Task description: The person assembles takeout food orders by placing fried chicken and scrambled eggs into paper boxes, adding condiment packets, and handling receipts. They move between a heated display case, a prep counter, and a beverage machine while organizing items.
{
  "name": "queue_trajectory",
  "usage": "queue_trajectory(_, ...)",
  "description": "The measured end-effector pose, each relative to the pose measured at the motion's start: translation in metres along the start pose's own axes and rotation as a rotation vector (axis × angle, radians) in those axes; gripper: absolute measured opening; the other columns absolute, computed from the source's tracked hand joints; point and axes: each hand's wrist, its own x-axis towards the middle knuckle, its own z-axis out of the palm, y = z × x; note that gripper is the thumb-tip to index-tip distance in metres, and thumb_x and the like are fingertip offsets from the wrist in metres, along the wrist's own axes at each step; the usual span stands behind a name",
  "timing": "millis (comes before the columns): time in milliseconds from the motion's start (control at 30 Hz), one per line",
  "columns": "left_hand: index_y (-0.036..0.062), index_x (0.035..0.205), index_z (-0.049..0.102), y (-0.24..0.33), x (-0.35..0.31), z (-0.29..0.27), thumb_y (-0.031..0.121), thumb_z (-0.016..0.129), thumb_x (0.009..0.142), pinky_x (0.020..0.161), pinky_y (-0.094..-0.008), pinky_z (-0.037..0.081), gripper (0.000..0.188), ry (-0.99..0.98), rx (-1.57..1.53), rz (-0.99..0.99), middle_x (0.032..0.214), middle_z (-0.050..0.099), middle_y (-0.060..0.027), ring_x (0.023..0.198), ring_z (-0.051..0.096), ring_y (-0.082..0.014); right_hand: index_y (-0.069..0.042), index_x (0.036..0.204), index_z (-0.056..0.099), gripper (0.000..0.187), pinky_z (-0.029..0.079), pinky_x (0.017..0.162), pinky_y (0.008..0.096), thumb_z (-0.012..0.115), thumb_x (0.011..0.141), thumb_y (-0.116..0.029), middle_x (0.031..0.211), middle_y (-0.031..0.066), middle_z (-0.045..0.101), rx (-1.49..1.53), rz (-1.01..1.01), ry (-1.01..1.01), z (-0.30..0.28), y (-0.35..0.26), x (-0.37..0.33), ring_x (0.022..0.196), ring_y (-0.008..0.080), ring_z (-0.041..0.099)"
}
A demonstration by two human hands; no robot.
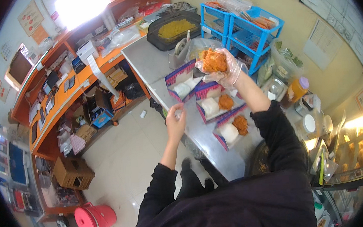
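My right hand (231,69), in a clear plastic glove, is closed around a piece of fried chicken (214,61) above the metal counter. Below it lie three open purple-and-red food boxes. The far box (175,79) holds a white wrapped mound (182,89). In the middle box (207,117) a white wrapped portion (210,107) sits beside fried chicken (226,102). The near box (222,141) has a white mound, likely rice (229,132), next to fried chicken (240,125). My bare left hand (175,121) hovers by the counter's left edge, fingers curled in, with nothing visible in them.
A black tray of yellow food (177,29) stands at the far end of the counter (143,59). Blue stacked baskets (243,36) rise along the wall. Tubs and jars, including an orange jar (295,89), line the right. A pink bucket (95,219) stands on the floor.
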Motion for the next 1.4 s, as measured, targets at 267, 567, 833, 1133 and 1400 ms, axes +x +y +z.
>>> queue_trajectory(267, 0.0094, 0.134, 0.044, -0.104, 0.134, 0.034, 0.018, 0.068, 0.075, 0.086, -0.0420, 0.049, 0.065, -0.285, 0.394, 0.038, 0.127, 0.051, -0.0145, 0.109, 0.055, -0.0359, -0.011, 0.111, 0.059, 0.044, 0.052, 0.080, 0.0437, 0.059, 0.082, -0.045, 0.110, 0.0092, 0.060, -0.664, 0.848, 0.187, -0.024, 0.021, 0.143, 0.095, 0.0247, 0.062)
queue_trajectory(567, 0.0043, 0.143, 0.031, -0.143, 0.132, 0.022, 0.022, 0.076, 0.073, 0.095, -0.0414, 0.043, 0.085, -0.414, 0.119, -0.179, 0.133, 0.046, -0.0234, 0.118, 0.050, -0.0381, -0.003, 0.108, 0.057, 0.049, 0.049, 0.054, 0.0326, 0.060, 0.079, -0.042, 0.083, 0.0109, 0.064, -1.006, 0.460, 0.181, -0.077, 0.109, 0.185, 0.058, 0.0286, 0.060)
queue_trajectory(833, -0.0006, 0.141, 0.033, -0.149, 0.133, 0.017, 0.026, 0.076, 0.074, 0.100, -0.0426, 0.039, 0.084, -0.511, 0.130, -0.265, 0.131, 0.046, -0.0262, 0.122, 0.045, -0.0399, -0.001, 0.121, 0.048, 0.053, 0.048, 0.079, 0.0417, 0.062, 0.082, -0.035, 0.090, 0.0218, 0.064, -1.834, -0.276, 0.048, -0.099, 0.152, 0.170, 0.088, 0.0362, 0.062)
queue_trajectory(1133, -0.0040, 0.128, 0.046, -0.139, 0.135, 0.018, 0.033, 0.075, 0.076, 0.085, -0.0422, 0.046, 0.070, -0.462, 0.214, -0.250, 0.119, 0.053, -0.0237, 0.103, 0.055, -0.0378, -0.002, 0.112, 0.063, 0.034, 0.048, 0.082, 0.0354, 0.054, 0.086, -0.022, 0.105, 0.0143, 0.065, -1.112, 0.422, 0.146, -0.093, 0.085, 0.182, 0.092, 0.0224, 0.060)
queue_trajectory(1400, 0.0016, 0.134, 0.043, -0.137, 0.137, 0.017, 0.028, 0.077, 0.073, 0.096, -0.0425, 0.040, 0.074, -0.477, 0.168, -0.334, 0.126, 0.052, -0.0220, 0.117, 0.049, -0.0363, -0.004, 0.106, 0.067, 0.037, 0.051, 0.076, 0.0377, 0.061, 0.070, -0.002, 0.095, 0.0170, 0.067, -1.739, 0.207, 0.029, -0.051, 0.085, 0.170, 0.088, 0.0331, 0.065)
